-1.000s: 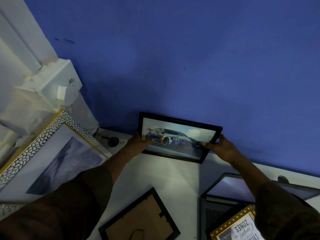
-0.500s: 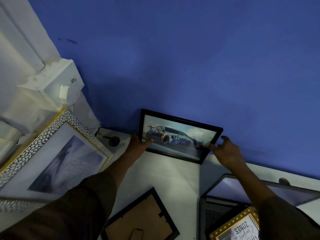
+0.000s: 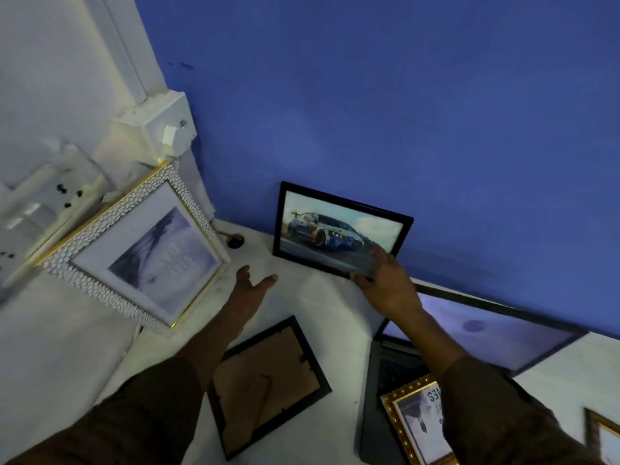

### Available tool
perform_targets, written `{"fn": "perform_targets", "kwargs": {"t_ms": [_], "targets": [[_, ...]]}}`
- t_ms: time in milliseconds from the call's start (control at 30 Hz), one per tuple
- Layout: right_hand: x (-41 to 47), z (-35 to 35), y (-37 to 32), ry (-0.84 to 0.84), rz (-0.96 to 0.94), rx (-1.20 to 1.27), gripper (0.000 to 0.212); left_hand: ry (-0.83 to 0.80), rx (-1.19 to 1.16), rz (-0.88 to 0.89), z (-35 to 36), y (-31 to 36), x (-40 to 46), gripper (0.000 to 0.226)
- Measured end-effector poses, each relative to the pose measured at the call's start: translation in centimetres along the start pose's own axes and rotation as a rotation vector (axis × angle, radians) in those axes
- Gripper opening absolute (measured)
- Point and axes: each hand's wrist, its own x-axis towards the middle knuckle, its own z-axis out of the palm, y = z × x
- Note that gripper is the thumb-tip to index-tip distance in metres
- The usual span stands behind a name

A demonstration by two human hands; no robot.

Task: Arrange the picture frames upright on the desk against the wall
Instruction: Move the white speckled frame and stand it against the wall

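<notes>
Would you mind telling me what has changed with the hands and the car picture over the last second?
The left hand let go of the car picture frame and drew back, open above the desk. The right hand still touches its lower right corner. The frame stays upright against the blue wall.

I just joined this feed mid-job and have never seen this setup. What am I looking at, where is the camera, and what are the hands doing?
There is no machine: a person works with bare hands, and the single camera sits on their head, looking forward and down. The car frame stands upright on the white desk against the blue wall. The right hand touches its lower right corner; the left hand hangs open, holding nothing. A pebbled white frame leans at the left. A black frame lies face down, and a gold frame rests on an open laptop.
</notes>
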Motion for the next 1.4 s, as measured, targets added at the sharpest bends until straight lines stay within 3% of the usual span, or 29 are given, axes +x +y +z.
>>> {"fn": "perform_targets", "kwargs": {"t_ms": [133,367,600,733,867,1000,1233,1333,1400], "targets": [[-2.1,1.6,-1.6,-0.079,-0.141,-0.091,0.089,0.123,-0.063,0.024,-1.8,-2.0,-5.3,0.088],[-3.5,3.6,-6.6,-0.287,-0.33,0.054,0.082,0.327,-0.127,-0.002,-6.8,-6.4,-13.1,0.077],[-2.4,7.4,-12.7,-0.49,-0.28,0.327,0.063,0.454,-0.121,-0.049,-12.8,-8.3,-14.5,0.065],[-0.5,9.9,-15.3,-0.511,-0.258,0.329,0.06,0.486,-0.108,-0.01,-14.6,-7.6,-12.8,0.035],[2.4,12.4,-17.8,-0.48,-0.239,0.325,0.053,0.528,-0.053,-0.01,-16.5,-7.1,-9.5,0.033],[6.1,14.6,-20.5,-0.462,-0.258,0.316,0.054,0.542,-0.001,-0.038,-18.6,-7.4,-6.3,0.032],[12.0,17.3,-25.4,-0.472,-0.249,0.338,0.051,0.404,0.077,-0.025,-21.5,-8.5,-3.1,0.016],[15.2,20.3,-24.7,-0.502,-0.244,0.355,0.061,0.364,0.118,-0.008,-21.9,-8.4,-2.5,0.006],[15.3,20.8,-24.3,-0.52,-0.255,0.387,0.057,0.388,0.135,0.022,-21.8,-8.6,-2.6,0.005]]}}
